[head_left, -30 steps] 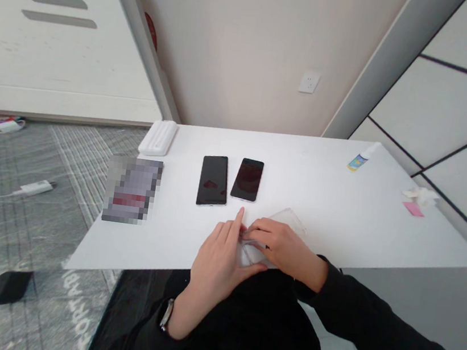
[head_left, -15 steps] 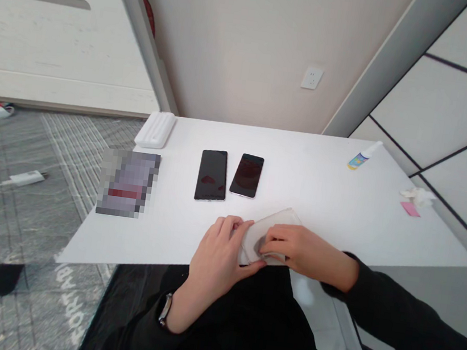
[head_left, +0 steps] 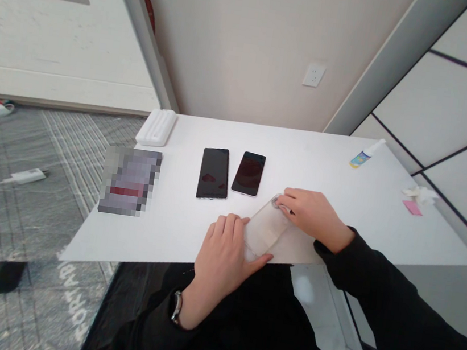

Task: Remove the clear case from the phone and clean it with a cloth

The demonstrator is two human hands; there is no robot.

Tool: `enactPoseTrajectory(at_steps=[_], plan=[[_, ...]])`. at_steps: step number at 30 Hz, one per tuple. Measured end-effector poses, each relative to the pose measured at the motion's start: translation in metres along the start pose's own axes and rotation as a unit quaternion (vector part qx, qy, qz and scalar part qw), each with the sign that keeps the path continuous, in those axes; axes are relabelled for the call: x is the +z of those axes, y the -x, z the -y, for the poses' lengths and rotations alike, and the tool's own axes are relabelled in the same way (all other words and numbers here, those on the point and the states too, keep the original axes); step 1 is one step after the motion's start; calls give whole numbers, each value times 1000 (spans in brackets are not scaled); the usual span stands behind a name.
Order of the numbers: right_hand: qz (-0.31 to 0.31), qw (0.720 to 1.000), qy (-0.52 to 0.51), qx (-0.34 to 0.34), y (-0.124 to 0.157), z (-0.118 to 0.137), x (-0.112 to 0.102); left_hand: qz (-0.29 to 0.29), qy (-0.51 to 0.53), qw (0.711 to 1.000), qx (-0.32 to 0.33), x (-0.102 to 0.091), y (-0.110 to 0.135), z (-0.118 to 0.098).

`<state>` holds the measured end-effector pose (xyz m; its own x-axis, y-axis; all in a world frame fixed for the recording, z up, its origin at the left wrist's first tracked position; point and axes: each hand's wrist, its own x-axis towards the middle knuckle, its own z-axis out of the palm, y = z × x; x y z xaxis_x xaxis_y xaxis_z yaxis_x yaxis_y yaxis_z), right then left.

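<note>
While phones [head_left: 214,173] lie beyond clear case [head_left: 264,231], bottle [head_left: 361,158], pink slip [head_left: 412,208]

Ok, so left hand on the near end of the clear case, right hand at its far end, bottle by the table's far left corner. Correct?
Not quite: the bottle is by the table's far right corner, as the head view shows. The left hand is on the near end of the clear case, the right hand at its far end.
</note>
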<state>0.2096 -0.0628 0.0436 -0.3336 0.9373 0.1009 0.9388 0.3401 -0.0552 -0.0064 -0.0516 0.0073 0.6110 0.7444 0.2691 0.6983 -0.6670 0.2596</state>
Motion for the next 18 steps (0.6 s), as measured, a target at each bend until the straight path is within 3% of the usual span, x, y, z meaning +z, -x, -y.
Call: enactPoseTrajectory(at_steps=[5,11,15,18], plan=[[31,991,-115,-61,-2,-2,5,2,-17,1000,-1,1,1,0],[-66,981,-166,73,-6,-28,11,2,-13,1000,-5,1,0,0],[-108,964,-221,98,-3,-7,20,-1,-12,1000,-3,0,0,0],[-81,955,-283,20,-1,9,23,-3,-15,1000,2,1,1,1]])
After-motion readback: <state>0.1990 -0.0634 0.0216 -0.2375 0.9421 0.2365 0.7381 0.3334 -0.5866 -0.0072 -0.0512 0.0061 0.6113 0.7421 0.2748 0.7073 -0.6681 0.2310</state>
